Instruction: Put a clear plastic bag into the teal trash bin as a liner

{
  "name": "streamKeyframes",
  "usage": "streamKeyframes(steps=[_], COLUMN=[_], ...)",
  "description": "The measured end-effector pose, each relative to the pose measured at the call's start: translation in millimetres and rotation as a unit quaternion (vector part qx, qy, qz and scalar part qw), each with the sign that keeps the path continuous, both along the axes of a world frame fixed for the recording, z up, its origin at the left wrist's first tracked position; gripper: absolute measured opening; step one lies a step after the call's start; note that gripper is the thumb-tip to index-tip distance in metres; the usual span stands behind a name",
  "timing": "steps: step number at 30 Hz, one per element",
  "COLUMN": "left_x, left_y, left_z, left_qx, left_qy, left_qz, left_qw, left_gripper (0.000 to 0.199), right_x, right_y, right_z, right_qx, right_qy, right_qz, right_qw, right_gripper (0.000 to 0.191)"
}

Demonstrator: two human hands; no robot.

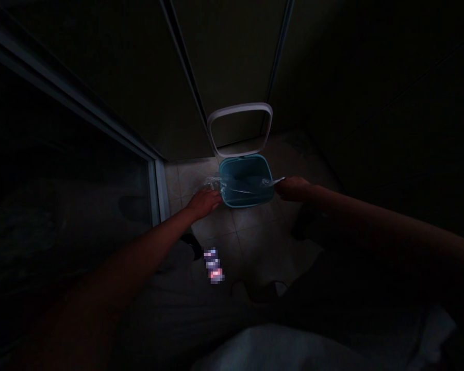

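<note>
A teal bin (247, 198) stands on the tiled floor, its white rim frame (239, 108) tipped up at the back. Across its mouth stretches a clear plastic bag (235, 189), thin and shiny where it catches the light. My left hand (204, 202) is closed on the bag's left side, near the bin's front left corner. At the right side of the bin my right hand (294, 188) pinches the bag's other edge. The scene is very dark, so finger details are hard to make out.
A glass sliding door with a pale frame (156, 190) is at the left. Dark panels (232, 62) rise behind the bin. On the floor lies a bright, pixelated object (214, 266), perhaps a screen. Light cloth (278, 350) shows at the bottom.
</note>
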State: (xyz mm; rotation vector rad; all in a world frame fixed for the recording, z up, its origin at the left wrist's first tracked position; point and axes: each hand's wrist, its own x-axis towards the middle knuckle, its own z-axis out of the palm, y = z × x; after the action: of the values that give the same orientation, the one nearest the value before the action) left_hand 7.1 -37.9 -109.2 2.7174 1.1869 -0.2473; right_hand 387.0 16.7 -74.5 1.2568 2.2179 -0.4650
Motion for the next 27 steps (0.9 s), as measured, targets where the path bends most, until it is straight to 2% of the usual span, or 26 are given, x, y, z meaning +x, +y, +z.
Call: streamKeyframes(steps=[4,11,19,27], left_x=[1.2,6.4,7.5,10.0], left_y=[-7.8,-7.6,-8.2,-5.5], left_z=[-1.5,-6.1,-10.3,-12.5], left_qx=[0.000,-0.013,-0.029,-0.019], left_qy=[0.015,0.009,0.008,0.025], left_qz=[-0.018,-0.033,-0.038,-0.043], left_qw=[1.000,0.999,0.999,0.999], left_gripper=[0.028,0.023,0.018,0.021], right_x=[1.9,0.7,4.9,8.3], right_y=[-5.4,-11.9,-9.0,-7.4], right_z=[0.3,1.8,-19.6,-30.0], right_qx=[-0.026,-0.037,-0.010,-0.001], right_qy=[-0.025,-0.009,0.011,0.017], right_qz=[-0.011,-0.038,-0.108,-0.104], right_qw=[0.999,0.999,0.994,0.994], right_gripper=[0.016,0.014,0.021,0.029])
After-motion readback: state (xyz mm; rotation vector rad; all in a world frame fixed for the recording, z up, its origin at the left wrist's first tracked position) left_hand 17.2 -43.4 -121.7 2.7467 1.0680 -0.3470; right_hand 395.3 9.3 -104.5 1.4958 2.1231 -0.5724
